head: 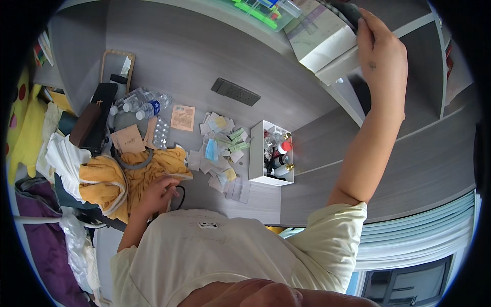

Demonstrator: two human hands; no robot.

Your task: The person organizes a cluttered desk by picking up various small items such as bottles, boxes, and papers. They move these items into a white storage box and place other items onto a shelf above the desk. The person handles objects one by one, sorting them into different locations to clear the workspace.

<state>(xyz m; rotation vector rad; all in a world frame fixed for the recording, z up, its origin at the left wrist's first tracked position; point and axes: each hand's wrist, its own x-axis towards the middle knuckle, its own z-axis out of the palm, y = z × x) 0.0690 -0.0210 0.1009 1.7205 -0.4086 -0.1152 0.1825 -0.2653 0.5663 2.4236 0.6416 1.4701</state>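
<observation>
At the upper right my right hand (379, 46) is raised to shelf height, thumb and fingers closed on a dark object (348, 14) cut off by the top edge of the view. It is over a pale cardboard box (320, 34) on the shelf. My left hand (159, 193) lies low at the desk's front, fingers loosely bent and apart, against a yellow towel (153, 165) with a pale trim. A black cable (183, 196) curves beside its fingertips. Part of this palm is hidden.
A white bin (257, 161) of bottles stands right of scattered paper packets (218, 161) and a blue face mask (211, 149). Plastic bottles (134, 100), a black box (101, 111) and a framed mirror (115, 65) stand left. A clear green-lidded case (268, 13) sits on the overhead shelf.
</observation>
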